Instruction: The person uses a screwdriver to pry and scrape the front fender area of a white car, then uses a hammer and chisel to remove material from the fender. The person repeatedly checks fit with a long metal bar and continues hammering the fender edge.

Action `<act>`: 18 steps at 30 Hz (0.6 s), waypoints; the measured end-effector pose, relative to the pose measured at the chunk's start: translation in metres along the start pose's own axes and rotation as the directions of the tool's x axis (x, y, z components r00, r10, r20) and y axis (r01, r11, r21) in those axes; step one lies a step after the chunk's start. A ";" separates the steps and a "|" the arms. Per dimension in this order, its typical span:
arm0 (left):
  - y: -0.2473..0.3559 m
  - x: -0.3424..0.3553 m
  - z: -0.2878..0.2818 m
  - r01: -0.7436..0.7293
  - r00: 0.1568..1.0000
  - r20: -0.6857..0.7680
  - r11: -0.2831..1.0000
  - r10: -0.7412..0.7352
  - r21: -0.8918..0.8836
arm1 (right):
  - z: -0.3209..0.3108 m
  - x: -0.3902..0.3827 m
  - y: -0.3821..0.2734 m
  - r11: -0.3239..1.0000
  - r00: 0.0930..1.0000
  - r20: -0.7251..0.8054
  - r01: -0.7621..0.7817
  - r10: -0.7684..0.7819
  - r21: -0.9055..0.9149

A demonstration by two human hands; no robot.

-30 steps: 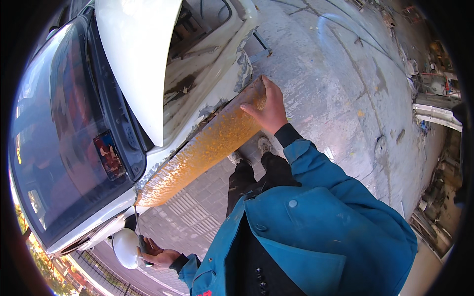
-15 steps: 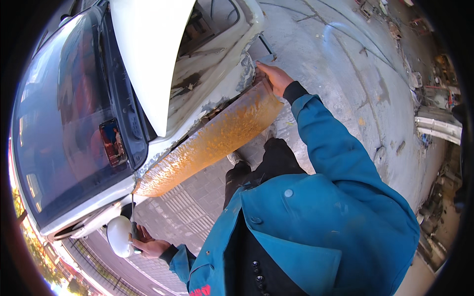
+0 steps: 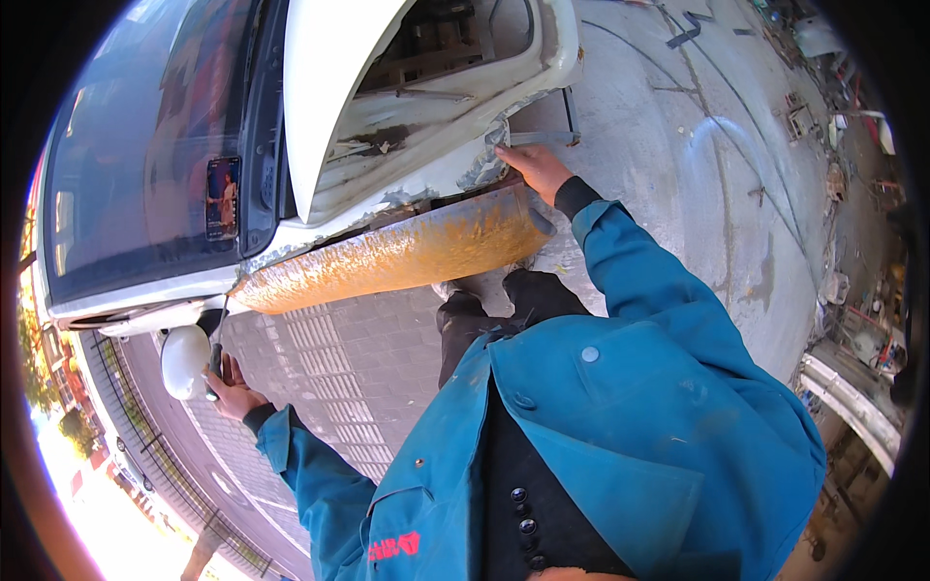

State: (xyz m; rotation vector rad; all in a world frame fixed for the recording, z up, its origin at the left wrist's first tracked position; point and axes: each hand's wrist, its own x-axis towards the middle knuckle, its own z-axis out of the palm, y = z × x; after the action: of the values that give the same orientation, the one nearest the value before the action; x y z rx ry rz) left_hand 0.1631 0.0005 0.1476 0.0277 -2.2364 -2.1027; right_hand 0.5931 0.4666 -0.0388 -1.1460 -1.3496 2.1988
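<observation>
Left hand (image 3: 232, 389) grasped a thin-shafted tool (image 3: 216, 356) near the rusty panel (image 3: 387, 257)'s left end; right hand (image 3: 536, 172) was at the white car (image 3: 325, 107)'s torn edge, grip unclear. Alongside the car, the panel gaped rightward, seemingly attached leftward.

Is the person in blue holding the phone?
No, the phone is at the windshield, while the left hand holds a tool and the right hand is at the car's ragged edge.
</observation>
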 end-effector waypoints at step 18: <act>0.005 0.013 -0.005 -0.008 0.999 -0.032 0.998 0.010 0.065 | 0.019 -0.014 -0.023 0.988 0.976 -0.196 0.065 -0.092 -0.139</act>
State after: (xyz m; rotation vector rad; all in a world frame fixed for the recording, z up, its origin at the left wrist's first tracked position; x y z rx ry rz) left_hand 0.1510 -0.0048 0.1530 0.0546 -2.2814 -2.0100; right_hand 0.5841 0.4584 -0.0082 -1.3006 -1.4428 1.9044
